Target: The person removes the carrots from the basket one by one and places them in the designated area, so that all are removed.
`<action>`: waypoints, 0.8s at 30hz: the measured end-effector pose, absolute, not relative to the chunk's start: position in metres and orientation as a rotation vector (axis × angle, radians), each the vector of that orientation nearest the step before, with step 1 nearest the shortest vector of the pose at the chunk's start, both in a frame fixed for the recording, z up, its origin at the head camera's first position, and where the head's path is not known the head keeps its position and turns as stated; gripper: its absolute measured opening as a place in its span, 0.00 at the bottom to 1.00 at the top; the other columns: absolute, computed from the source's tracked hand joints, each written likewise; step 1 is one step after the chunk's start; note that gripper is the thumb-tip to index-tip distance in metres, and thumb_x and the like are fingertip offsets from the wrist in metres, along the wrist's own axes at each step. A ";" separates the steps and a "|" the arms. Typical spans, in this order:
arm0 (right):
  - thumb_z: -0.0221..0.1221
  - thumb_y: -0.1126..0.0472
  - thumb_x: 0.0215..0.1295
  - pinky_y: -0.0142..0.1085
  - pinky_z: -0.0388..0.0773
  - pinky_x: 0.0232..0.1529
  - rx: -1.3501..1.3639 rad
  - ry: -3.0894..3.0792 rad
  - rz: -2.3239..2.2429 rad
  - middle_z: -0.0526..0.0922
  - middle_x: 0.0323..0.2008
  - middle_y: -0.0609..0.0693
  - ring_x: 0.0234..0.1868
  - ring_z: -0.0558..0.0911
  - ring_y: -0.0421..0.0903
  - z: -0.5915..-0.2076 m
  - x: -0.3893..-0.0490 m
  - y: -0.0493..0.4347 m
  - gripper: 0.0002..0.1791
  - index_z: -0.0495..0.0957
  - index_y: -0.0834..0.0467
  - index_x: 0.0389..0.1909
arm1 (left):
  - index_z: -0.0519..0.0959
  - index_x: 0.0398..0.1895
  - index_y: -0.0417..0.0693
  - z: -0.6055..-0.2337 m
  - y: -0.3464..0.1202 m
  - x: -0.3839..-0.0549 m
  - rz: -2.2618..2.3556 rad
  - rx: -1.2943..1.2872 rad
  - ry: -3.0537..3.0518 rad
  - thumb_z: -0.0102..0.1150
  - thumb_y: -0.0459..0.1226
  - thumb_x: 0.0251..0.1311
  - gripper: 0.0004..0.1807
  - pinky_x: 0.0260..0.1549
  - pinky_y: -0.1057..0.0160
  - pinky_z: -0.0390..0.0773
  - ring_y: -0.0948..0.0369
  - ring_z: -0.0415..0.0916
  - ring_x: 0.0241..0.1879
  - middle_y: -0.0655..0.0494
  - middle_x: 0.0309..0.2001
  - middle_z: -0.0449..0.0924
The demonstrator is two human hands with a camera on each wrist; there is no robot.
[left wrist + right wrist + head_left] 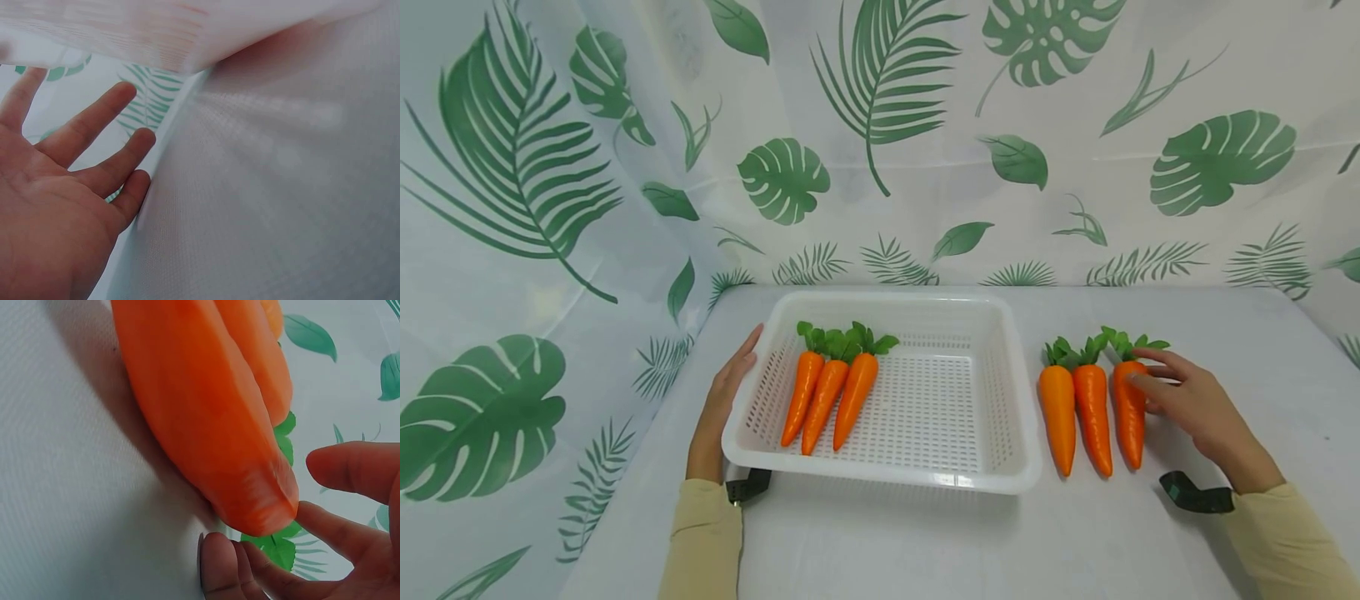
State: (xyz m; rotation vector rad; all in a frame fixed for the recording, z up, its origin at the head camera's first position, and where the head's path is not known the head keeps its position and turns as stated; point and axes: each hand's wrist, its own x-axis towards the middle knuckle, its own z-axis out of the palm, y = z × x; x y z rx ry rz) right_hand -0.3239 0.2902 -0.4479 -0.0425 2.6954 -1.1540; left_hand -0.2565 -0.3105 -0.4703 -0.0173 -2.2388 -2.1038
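It might roll!

Head view: the rightmost carrot (pixel 1130 417) lies outside the basket (pixel 880 473); a bump could roll it.

Left wrist: the left hand (pixel 56 206) spreads wide, so the basket could slide.

Right wrist: the right hand (pixel 369 565) is wide too; a loose pinch could slip.

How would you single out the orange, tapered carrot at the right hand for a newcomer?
Find the white, rectangular, perforated plastic basket. Outside it, to the right, lie three orange, tapered carrots with green leafy tops. It is the rightmost carrot, slightly apart from the other two and the only one with the right hand at its leafy end.
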 end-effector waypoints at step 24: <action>0.43 0.45 0.86 0.79 0.69 0.56 0.113 2.799 -1.184 0.52 0.74 0.84 0.58 0.74 0.78 -0.438 -0.324 0.297 0.40 0.45 0.66 0.85 | 0.55 0.87 0.71 -0.471 -0.311 -0.258 -2.074 0.008 -2.270 0.38 0.55 0.85 0.31 0.68 0.63 0.71 0.55 0.59 0.78 0.66 0.84 0.55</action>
